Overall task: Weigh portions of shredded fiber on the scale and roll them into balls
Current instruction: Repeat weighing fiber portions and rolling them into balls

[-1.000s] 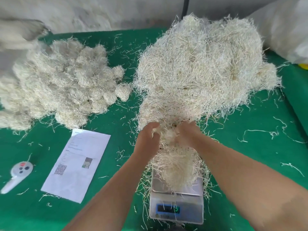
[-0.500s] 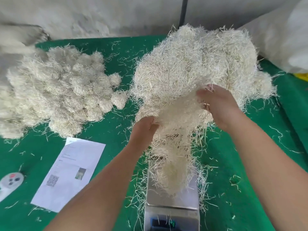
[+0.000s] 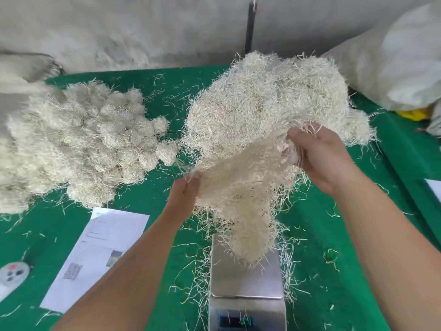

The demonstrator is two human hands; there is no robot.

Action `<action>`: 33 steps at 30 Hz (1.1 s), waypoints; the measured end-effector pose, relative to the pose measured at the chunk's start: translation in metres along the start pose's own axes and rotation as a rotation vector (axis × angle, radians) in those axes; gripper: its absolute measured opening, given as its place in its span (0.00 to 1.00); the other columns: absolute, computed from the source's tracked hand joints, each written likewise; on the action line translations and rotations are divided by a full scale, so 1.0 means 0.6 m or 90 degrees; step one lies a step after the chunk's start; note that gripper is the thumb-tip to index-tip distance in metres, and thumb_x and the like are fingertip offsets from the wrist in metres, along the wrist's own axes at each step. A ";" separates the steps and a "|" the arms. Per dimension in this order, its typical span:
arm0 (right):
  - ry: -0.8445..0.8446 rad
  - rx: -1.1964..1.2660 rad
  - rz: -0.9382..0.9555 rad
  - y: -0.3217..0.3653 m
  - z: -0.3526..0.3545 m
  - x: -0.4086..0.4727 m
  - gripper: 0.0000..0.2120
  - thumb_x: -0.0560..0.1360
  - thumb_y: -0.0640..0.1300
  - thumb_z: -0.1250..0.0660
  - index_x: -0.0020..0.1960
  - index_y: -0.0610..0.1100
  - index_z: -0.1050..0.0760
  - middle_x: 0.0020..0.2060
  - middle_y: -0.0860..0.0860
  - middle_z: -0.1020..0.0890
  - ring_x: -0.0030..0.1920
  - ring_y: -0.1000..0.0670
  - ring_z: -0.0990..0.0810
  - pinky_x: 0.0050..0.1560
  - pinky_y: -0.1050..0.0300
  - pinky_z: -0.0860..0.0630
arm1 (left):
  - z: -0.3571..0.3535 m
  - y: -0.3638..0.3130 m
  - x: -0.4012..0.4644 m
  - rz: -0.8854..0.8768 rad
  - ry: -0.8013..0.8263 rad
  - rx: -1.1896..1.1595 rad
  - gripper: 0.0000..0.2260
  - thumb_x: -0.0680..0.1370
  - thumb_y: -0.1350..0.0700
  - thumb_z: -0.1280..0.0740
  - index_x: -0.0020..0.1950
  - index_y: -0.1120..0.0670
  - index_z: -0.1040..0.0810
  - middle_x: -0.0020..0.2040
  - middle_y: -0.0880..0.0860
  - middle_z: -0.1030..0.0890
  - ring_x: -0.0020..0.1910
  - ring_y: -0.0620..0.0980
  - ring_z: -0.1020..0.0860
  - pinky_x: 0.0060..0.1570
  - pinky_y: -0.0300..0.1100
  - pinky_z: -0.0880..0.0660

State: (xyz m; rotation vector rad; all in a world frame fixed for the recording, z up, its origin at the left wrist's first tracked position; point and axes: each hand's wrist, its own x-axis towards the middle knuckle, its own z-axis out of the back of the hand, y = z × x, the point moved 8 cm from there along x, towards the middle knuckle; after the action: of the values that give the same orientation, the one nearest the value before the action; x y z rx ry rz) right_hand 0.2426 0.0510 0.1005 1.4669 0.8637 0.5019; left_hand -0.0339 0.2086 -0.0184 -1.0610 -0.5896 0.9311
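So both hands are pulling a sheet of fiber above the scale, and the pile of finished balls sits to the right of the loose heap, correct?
Not quite. The head view shows the finished balls to the left of the loose heap, not the right. The rest holds: left hand and right hand both grip the fiber sheet above the scale.

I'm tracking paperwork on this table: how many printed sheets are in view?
2: a printed sheet lies left of the scale; a white corner, maybe paper, shows at the right edge. Fiber could hide more.
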 end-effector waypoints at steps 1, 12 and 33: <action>-0.001 -0.012 -0.009 -0.005 0.002 -0.006 0.28 0.79 0.46 0.26 0.74 0.39 0.29 0.57 0.45 0.14 0.55 0.45 0.15 0.62 0.43 0.20 | 0.010 0.006 -0.001 0.007 -0.010 -0.014 0.23 0.88 0.48 0.43 0.36 0.54 0.24 0.22 0.44 0.35 0.21 0.42 0.41 0.20 0.37 0.43; -0.094 -0.034 -0.031 -0.032 0.041 -0.039 0.08 0.79 0.50 0.26 0.51 0.47 0.22 0.33 0.52 0.21 0.31 0.51 0.28 0.38 0.53 0.31 | 0.029 -0.007 0.037 -0.189 0.077 0.523 0.04 0.80 0.55 0.32 0.53 0.53 0.20 0.46 0.52 0.17 0.44 0.48 0.19 0.54 0.49 0.19; 0.278 -0.792 0.006 -0.310 -0.119 -0.121 0.49 0.72 0.63 0.26 0.83 0.55 0.49 0.78 0.51 0.34 0.73 0.45 0.29 0.72 0.43 0.28 | 0.029 0.066 0.068 0.358 0.069 0.154 0.45 0.73 0.63 0.31 0.84 0.46 0.50 0.80 0.61 0.45 0.72 0.65 0.34 0.63 0.58 0.31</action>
State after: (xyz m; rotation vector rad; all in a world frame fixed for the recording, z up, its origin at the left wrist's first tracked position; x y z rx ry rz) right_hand 0.1051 0.0263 -0.0592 0.2118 0.6389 1.1282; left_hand -0.0413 0.2593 -0.0483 -1.0662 -0.0738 1.3842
